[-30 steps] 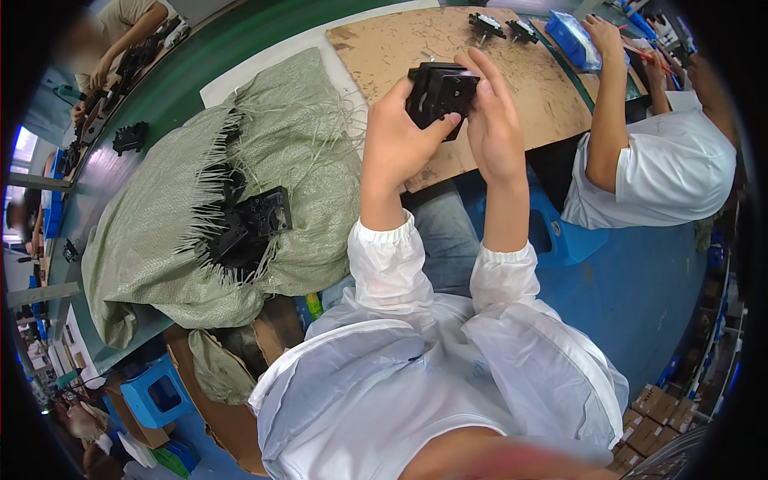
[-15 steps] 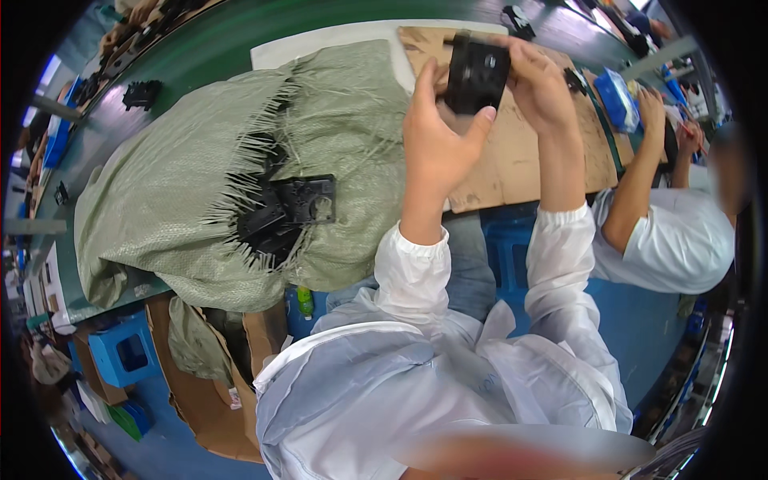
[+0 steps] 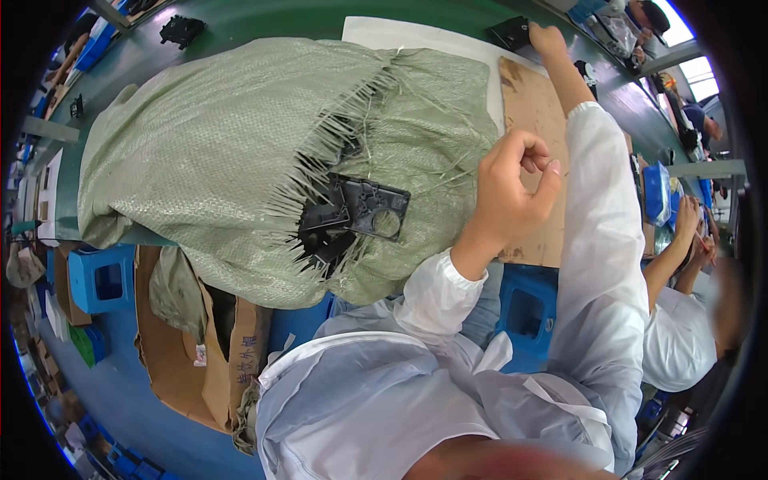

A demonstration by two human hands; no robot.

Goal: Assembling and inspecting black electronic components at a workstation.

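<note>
Far out over the green bench, my right hand [image 3: 549, 40] grips the right edge of a black plastic part [image 3: 510, 34], which lies low at the bench surface. My left hand [image 3: 514, 182] hovers above the cardboard sheet [image 3: 534, 104] with loosely curled fingers, a gap at the thumb, and nothing held. To its left a large green woven sack [image 3: 200, 144] has a frayed opening. Out of that opening stick several black plastic parts, the clearest a flat rectangular housing [image 3: 372, 206] with a round hole.
A white sheet [image 3: 400, 34] lies under the sack's far side. Other black parts [image 3: 182, 30] sit on the green bench [image 3: 264, 24]. Below are a cardboard box [image 3: 172, 376] and blue stools [image 3: 524, 316]. A co-worker [image 3: 676, 336] works at the right beside a blue bin [image 3: 656, 192].
Both hands held the black part together before. Now my left hand has let go, and my right hand has carried it to the far side of the bench. The view has shifted.
</note>
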